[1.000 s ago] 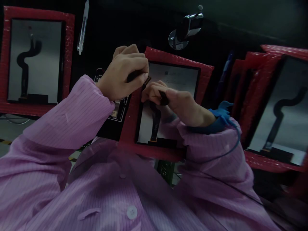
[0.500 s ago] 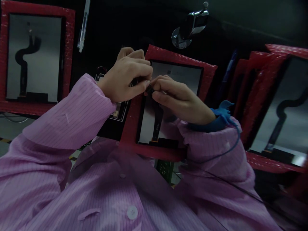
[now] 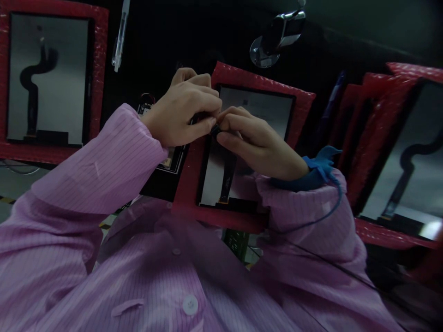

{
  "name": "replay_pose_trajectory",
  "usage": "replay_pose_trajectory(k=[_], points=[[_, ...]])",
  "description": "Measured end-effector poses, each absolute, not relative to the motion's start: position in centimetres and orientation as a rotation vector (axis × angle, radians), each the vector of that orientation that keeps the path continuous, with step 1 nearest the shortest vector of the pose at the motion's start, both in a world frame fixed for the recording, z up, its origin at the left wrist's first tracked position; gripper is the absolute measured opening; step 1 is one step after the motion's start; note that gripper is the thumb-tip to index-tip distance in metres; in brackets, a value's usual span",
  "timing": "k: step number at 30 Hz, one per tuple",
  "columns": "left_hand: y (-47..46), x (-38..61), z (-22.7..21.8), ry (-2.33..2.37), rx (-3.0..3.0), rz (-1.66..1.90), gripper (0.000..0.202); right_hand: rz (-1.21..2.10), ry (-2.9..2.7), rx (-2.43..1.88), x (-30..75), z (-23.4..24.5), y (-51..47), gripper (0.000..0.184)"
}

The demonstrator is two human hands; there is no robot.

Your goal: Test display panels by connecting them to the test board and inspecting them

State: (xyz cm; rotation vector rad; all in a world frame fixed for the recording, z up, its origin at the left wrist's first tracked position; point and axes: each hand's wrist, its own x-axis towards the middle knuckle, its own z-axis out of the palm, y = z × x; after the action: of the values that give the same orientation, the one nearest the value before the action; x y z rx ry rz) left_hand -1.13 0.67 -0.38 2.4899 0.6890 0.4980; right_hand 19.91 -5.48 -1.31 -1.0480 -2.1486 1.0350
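Both hands meet over the upper left edge of a display panel [image 3: 211, 184], which rests on a red bubble-wrap pouch [image 3: 187, 198]. A dark flex cable [image 3: 226, 180] rises from the panel's lower edge towards my fingers. My right hand [image 3: 251, 138], wearing a blue wrist strap [image 3: 294, 180], pinches the cable's small dark end between thumb and forefinger. From the left, my left hand [image 3: 188, 108] is closed in a pinch, its thumb tip against that same end. Whatever else lies inside its curled fingers is hidden. A circuit board [image 3: 169, 161] shows partly under my left wrist.
Another panel [image 3: 62, 110] with a curved flex cable lies on red wrap at the left. At the right, a further panel [image 3: 422, 184] sits on several red pouches. A clear pen [image 3: 121, 39], a blue pen [image 3: 332, 99] and a shiny metal dispenser [image 3: 282, 34] stand farther back.
My hands stay together at the cable's end, with only a slight shift of the fingers. The whole view has moved a little.
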Motion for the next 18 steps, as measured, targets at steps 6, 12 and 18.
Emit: replay_pose_trajectory(k=[6,12,18], points=[[0.89,-1.09,-0.44,0.676,2.495,0.522,0.019,1.058,-2.128,-1.073,19.95,-1.49,-5.5,0.028],[0.51,-0.9,-0.15,0.712,2.547,0.461,0.019,1.099,-2.073,-1.083,19.86,-1.55,-5.49,0.033],[0.65,-0.96,-0.69,0.644,2.553,0.538,0.023,1.128,-2.076,-1.075,19.8,-1.51,-5.51,0.038]])
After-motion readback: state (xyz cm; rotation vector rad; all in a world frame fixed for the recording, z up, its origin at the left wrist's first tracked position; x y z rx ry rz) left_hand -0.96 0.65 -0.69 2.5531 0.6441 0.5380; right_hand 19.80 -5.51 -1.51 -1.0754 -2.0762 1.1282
